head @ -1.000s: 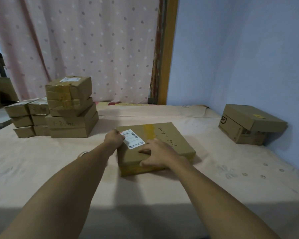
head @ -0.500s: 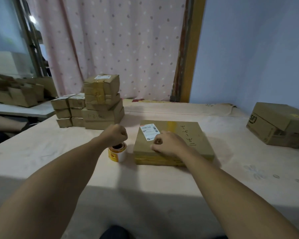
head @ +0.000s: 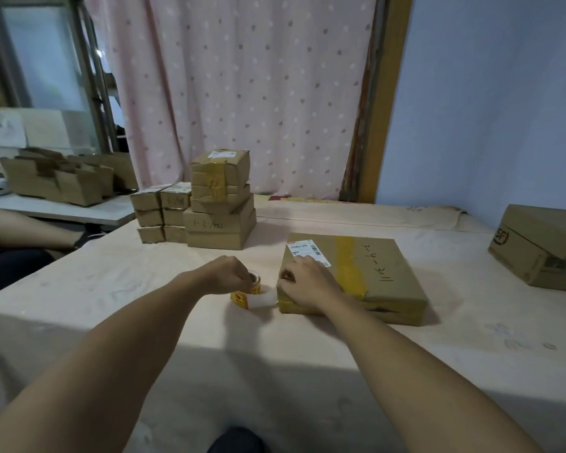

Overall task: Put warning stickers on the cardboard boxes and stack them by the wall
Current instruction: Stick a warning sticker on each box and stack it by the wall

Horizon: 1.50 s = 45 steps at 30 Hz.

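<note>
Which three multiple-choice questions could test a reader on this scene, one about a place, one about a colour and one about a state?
1. Where does the small roll of yellow warning stickers stand?
A. on top of the stacked boxes
B. on the pale cloth, just left of the flat brown cardboard box
C. against the blue wall

2. What colour is the broad tape strip across that box's top?
A. yellow
B. green
C. black

3. What is the left hand doing?
A. lying flat on the cloth
B. lifting a small box
C. gripping the sticker roll from above

Key: 1 B, the roll stands on the cloth by the box's left edge; 2 A, the strip is plainly yellow; 3 C, its fingers curl over the roll's top.
</note>
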Available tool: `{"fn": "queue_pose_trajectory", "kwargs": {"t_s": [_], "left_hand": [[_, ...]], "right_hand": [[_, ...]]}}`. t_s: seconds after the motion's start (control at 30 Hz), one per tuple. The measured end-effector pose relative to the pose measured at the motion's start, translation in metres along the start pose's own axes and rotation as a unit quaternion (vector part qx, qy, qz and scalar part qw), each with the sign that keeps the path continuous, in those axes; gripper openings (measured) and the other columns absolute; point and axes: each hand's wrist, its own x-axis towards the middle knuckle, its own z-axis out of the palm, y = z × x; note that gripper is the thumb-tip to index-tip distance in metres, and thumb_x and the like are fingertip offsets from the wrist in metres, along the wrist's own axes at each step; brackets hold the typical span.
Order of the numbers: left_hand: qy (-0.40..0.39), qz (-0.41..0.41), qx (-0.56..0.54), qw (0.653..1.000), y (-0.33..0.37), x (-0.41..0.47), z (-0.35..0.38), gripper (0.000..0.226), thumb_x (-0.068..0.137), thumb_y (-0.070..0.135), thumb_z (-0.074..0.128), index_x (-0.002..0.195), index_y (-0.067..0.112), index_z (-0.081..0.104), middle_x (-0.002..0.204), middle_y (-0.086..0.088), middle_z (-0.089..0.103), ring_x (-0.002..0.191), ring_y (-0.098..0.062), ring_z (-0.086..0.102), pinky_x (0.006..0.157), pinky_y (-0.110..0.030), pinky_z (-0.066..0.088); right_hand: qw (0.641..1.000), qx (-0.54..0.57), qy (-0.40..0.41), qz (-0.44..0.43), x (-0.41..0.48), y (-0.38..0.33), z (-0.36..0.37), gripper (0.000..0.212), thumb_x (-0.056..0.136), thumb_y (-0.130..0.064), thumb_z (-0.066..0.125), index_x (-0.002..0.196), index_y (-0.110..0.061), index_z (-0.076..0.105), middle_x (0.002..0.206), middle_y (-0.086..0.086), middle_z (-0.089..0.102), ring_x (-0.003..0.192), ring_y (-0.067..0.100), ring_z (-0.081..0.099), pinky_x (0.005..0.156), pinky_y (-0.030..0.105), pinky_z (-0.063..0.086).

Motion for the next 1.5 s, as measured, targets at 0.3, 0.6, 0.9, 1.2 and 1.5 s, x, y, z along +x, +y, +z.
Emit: {"fn": "queue_pose_trajectory", "kwargs": {"t_s": [0.3, 0.6, 0.9, 1.2, 1.5], "left_hand": [[-0.032, 0.037, 0.178, 0.983, -0.003, 0.000, 0.004, 0.027, 0.088, 0.009, 0.062, 0.111, 0.021, 0.069, 0.090, 0.001, 0.047, 0.081, -0.023, 0.052, 0.062, -0.026, 0.036], [0.060, 0.004, 0.016, 0.998, -0.007, 0.009, -0.006, 0.017, 0.089, 0.027, 0.072, 0.083, 0.011, 0.076, 0.078, -0.008, 0.066, 0.071, -0.023, 0.054, 0.059, -0.031, 0.038], [0.106, -0.067, -0.316, 0.940, 0.020, 0.017, -0.030, 0.033, 0.083, 0.033, 0.081, 0.072, 0.003, 0.074, 0.072, -0.009, 0.067, 0.069, -0.016, 0.055, 0.059, -0.027, 0.039], [0.024, -0.056, -0.343, 0.937, 0.044, 0.029, -0.019, 0.023, 0.080, 0.020, 0.084, 0.096, 0.005, 0.079, 0.097, -0.010, 0.076, 0.092, -0.016, 0.068, 0.082, -0.028, 0.049], [0.106, 0.003, -0.285, 0.953, 0.057, 0.043, -0.003, 0.009, 0.082, 0.016, 0.082, 0.086, 0.008, 0.081, 0.079, -0.010, 0.074, 0.073, -0.017, 0.063, 0.067, -0.033, 0.051]], "right_hand": [[0.996, -0.043, -0.021, -0.077, 0.009, -0.026, 0.010, 0.042, 0.095, -0.048, 0.058, 0.132, -0.028, 0.062, 0.130, -0.003, 0.057, 0.122, 0.020, 0.047, 0.100, 0.037, 0.039], [0.999, 0.015, 0.005, -0.037, 0.022, -0.018, 0.008, 0.043, 0.096, -0.047, 0.060, 0.134, -0.027, 0.058, 0.135, -0.004, 0.055, 0.126, 0.020, 0.047, 0.102, 0.037, 0.041], [0.991, 0.124, 0.046, -0.001, 0.025, -0.010, 0.003, 0.040, 0.095, -0.049, 0.063, 0.132, -0.037, 0.056, 0.127, -0.010, 0.058, 0.111, 0.013, 0.058, 0.094, 0.040, 0.054], [0.982, 0.165, 0.079, 0.052, 0.010, 0.022, -0.007, 0.025, 0.091, -0.044, 0.068, 0.113, -0.033, 0.070, 0.113, -0.013, 0.070, 0.099, 0.011, 0.061, 0.080, 0.033, 0.054], [0.976, 0.177, 0.115, 0.061, 0.012, 0.026, -0.015, 0.034, 0.088, -0.052, 0.071, 0.115, -0.032, 0.069, 0.117, -0.011, 0.068, 0.103, 0.013, 0.060, 0.085, 0.037, 0.056]]}}
